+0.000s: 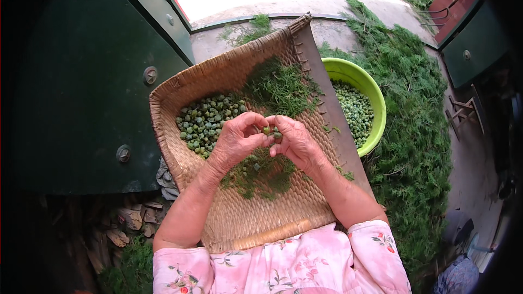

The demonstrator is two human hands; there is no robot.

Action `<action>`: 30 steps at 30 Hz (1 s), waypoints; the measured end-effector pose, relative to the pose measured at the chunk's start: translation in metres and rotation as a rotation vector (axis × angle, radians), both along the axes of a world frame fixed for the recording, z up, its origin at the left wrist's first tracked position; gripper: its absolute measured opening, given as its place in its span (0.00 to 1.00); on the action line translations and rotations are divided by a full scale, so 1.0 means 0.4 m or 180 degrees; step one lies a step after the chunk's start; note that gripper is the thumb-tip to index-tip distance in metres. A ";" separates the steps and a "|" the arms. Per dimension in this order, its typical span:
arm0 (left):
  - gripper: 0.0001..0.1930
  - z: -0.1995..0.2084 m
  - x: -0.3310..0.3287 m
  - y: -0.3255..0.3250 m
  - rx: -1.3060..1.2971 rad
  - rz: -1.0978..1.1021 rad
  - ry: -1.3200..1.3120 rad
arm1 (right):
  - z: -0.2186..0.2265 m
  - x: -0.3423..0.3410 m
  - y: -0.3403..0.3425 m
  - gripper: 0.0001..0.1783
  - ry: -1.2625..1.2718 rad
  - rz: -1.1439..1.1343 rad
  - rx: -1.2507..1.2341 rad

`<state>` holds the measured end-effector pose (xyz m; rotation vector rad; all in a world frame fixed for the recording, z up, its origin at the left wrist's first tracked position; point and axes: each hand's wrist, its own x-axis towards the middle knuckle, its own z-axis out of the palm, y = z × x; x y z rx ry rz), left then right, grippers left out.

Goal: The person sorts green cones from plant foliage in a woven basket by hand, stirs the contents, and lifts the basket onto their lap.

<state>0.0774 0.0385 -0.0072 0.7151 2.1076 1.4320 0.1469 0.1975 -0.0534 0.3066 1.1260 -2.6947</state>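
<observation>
Over a woven wicker scoop basket [239, 223] on my lap, my two hands meet at the middle. My left hand [238, 140] is closed, thumb and fingers pinched at a small green cone [266, 129]. Close beside it, my right hand [297, 141] curls round more green cones [277, 134]; whether a stem joins them is too small to tell. A heap of loose green cones [210, 120] lies in the basket left of my hands. Beyond them rests a clump of feathery green sprigs [283, 87], and thin green bits [261, 171] are scattered beneath my wrists.
Right of the basket stands a lime-green bucket [379, 103] holding many green cones. Cut evergreen branches [408, 120] cover the floor on the right. A dark green metal door [76, 87] is at the left, with split firewood [131, 218] below. A small wooden stool [463, 110] stands far right.
</observation>
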 end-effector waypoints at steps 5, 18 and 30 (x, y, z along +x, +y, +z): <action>0.09 0.002 0.000 0.010 0.0032 -0.0220 0.0647 | -0.044 -0.007 0.017 0.25 -0.0365 -0.0151 -0.0559; 0.11 -0.018 0.011 -0.041 -0.2173 -0.1416 0.1983 | -0.022 -0.019 0.295 0.26 0.0422 -0.2809 -0.1495; 0.09 0.015 0.003 -0.026 -0.1630 -0.0630 0.1013 | -0.034 0.001 0.266 0.17 0.0158 -0.2085 -0.0437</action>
